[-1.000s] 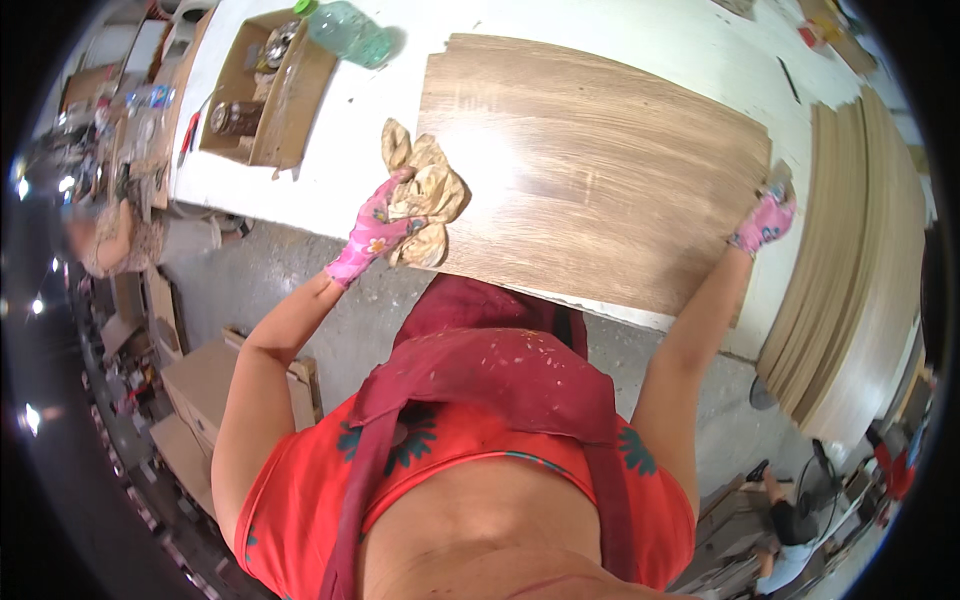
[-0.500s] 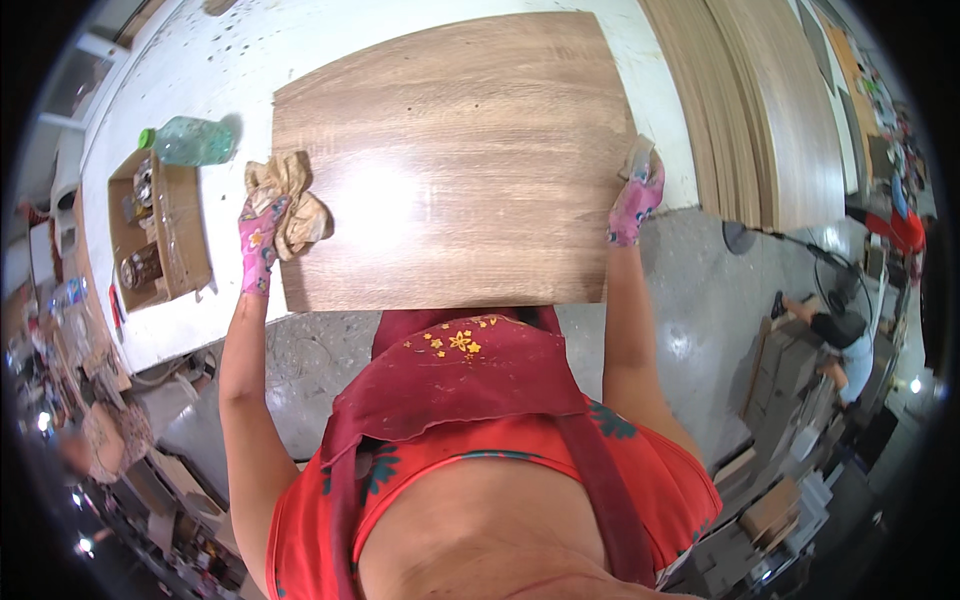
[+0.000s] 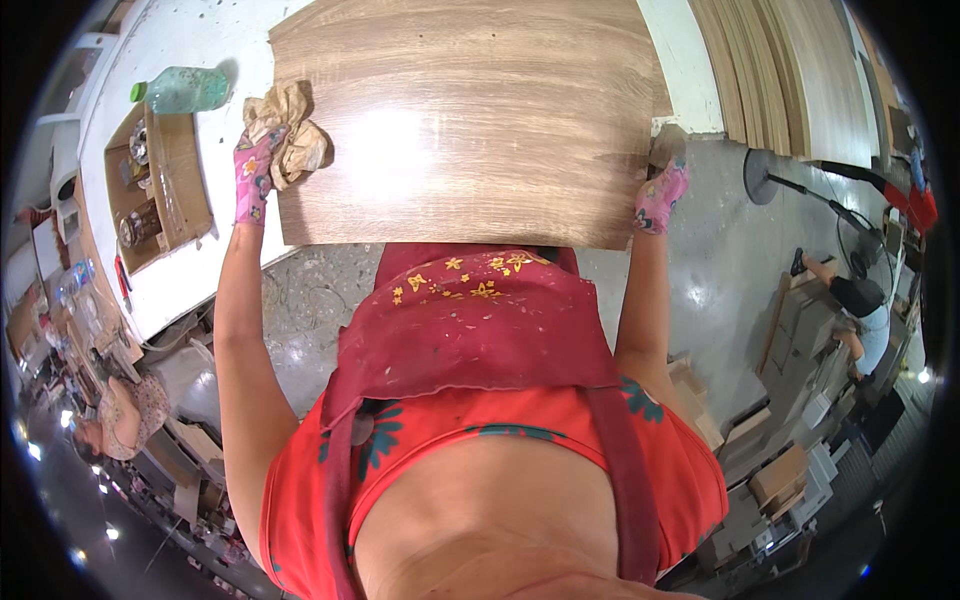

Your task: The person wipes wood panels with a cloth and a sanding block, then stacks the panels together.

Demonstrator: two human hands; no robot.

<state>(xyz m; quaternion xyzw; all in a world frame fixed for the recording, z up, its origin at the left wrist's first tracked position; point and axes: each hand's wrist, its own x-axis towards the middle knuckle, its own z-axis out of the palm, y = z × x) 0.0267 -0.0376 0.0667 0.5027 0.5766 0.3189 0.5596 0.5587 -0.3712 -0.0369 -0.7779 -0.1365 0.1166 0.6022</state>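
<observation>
A wood-grain board [image 3: 470,150] lies flat on the white table, its near edge jutting toward my apron. At its left edge, my left hand [image 3: 257,172], in a pink flowered glove, is closed on a crumpled tan rag [image 3: 297,140] that rests partly on the board. My right hand [image 3: 661,197], gloved alike, is at the board's right edge close to the near corner. Its fingers are closed on a small grey-brown pad [image 3: 667,146], pressed against or just beside that edge; what the pad is made of is hard to tell.
A green-capped bottle [image 3: 185,91] lies on the white table [image 3: 225,265], beyond a cardboard box [image 3: 185,185] holding jars. Stacked boards [image 3: 755,70] stand at the far right. A black round-based stand [image 3: 762,178] is on the floor at right. Other people are at both sides.
My right hand with the pad has slid nearer to me along the board's right edge. My left hand stays on the rag. The whole view has shifted, so the table sits higher in the picture.
</observation>
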